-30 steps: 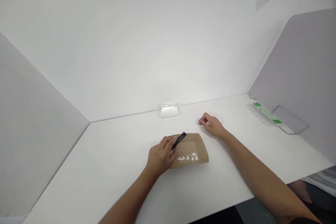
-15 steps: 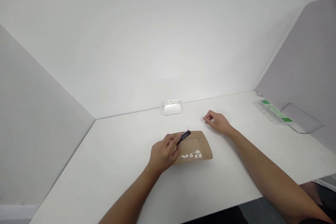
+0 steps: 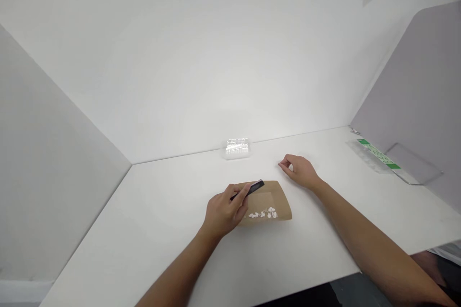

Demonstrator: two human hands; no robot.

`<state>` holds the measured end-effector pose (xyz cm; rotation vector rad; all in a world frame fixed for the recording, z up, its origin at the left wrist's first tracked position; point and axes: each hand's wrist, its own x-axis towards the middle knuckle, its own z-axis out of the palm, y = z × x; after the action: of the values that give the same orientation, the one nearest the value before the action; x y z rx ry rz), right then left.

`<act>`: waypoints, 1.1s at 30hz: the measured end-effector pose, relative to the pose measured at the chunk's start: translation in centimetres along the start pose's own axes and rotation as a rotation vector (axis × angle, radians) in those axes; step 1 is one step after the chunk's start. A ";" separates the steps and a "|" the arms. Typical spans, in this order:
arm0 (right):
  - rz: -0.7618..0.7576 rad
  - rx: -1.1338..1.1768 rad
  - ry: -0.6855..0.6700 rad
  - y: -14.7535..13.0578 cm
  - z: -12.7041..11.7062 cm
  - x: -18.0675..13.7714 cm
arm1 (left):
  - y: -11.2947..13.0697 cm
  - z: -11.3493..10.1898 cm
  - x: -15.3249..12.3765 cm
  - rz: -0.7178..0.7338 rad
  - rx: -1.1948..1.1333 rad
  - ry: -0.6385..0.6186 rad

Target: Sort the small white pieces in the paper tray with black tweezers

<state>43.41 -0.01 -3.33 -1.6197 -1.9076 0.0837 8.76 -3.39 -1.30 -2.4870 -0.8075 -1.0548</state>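
Note:
My left hand (image 3: pixel 224 210) is closed around a slim black bar-like object (image 3: pixel 257 185), whose exact kind I cannot make out. It hovers over the left part of a shallow brown cardboard tray (image 3: pixel 283 201), hiding that side of it. Several small white crumpled pieces (image 3: pixel 271 212) lie along the tray's near side. To the right and beyond the tray, my right hand (image 3: pixel 298 170) is close to the table, thumb and fingertips pinched together. Whatever may be between those fingertips is too small to tell.
A clear plastic box (image 3: pixel 236 148) stands at the back of the white table (image 3: pixel 162 211), against the wall. On the right lies a transparent bag with a green label strip (image 3: pixel 378 153), beside a bent metal wire frame (image 3: pixel 414 183). Grey panels (image 3: pixel 428 86) flank the table.
In my left hand the black object has tilted a little flatter, and more of it shows above the fingers. My right hand keeps its pinch in nearly the same spot.

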 end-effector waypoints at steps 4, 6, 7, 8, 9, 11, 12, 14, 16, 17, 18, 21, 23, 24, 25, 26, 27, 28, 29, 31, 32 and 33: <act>-0.012 0.017 0.005 -0.4 0.1 -0.1 | 0.0 0.0 0.0 -0.004 -0.001 -0.003; -0.014 0.027 -0.004 -0.5 0.2 0.0 | 0.0 -0.1 0.1 0.000 -0.001 -0.001; -0.017 0.031 -0.011 -0.5 0.3 0.0 | 0.1 -0.2 0.1 0.002 -0.002 -0.001; -0.020 0.035 -0.018 -0.6 0.3 0.0 | 0.1 -0.3 0.2 0.002 -0.005 -0.003; -0.021 0.037 -0.022 -0.6 0.3 0.0 | 0.1 -0.3 0.2 -0.001 -0.009 -0.008; -0.022 0.040 -0.026 -0.6 0.3 -0.1 | 0.3 -0.5 0.4 -0.017 -0.013 -0.019; -0.021 0.041 -0.029 -0.6 0.3 -0.1 | 0.3 -0.5 0.4 -0.025 -0.011 -0.023; -0.020 0.045 -0.034 -0.7 0.4 -0.2 | 0.4 -0.5 0.4 -0.036 0.001 -0.029; -0.021 0.050 -0.040 -0.8 0.4 -0.2 | 0.4 -0.4 0.4 -0.040 0.014 -0.026; -0.021 0.052 -0.041 -0.8 0.4 -0.2 | 0.4 -0.3 0.3 -0.043 0.019 -0.022; -0.021 0.053 -0.041 -0.9 0.4 -0.2 | 0.4 -0.2 0.3 -0.047 0.024 -0.015; -0.017 0.056 -0.045 -1.0 0.3 -0.3 | 0.3 0.0 0.2 -0.072 0.028 0.002; -0.018 0.059 -0.054 -1.0 0.3 -0.3 | 0.3 0.1 0.1 -0.090 0.020 0.003; -0.017 0.062 -0.057 -1.0 0.3 -0.4 | 0.3 0.1 0.1 -0.097 0.015 0.004; -0.015 0.064 -0.060 -1.0 0.3 -0.4 | 0.4 0.1 0.2 -0.104 0.008 0.005; -0.012 0.067 -0.062 -1.0 0.3 -0.5 | 0.5 0.1 0.2 -0.112 0.001 0.006; -0.009 0.069 -0.064 -0.9 0.4 -0.5 | 0.6 0.0 0.3 -0.121 -0.007 0.005; -0.006 0.069 -0.067 -0.9 0.4 -0.5 | 0.7 0.0 0.3 -0.132 -0.016 -0.001; -0.003 0.067 -0.070 -0.8 0.4 -0.5 | 0.7 -0.1 0.4 -0.145 -0.026 -0.011; 0.000 0.062 -0.079 -0.8 0.4 -0.5 | 0.8 -0.2 0.4 -0.179 -0.053 -0.038; 0.000 0.060 -0.082 -0.8 0.4 -0.5 | 0.9 -0.3 0.5 -0.199 -0.067 -0.050; 0.001 0.060 -0.083 -0.8 0.4 -0.5 | 0.9 -0.4 0.5 -0.219 -0.082 -0.058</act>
<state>42.53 -0.51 -3.54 -1.5995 -1.9480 0.2096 9.35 -4.07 -0.71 -2.5519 -1.0954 -1.1109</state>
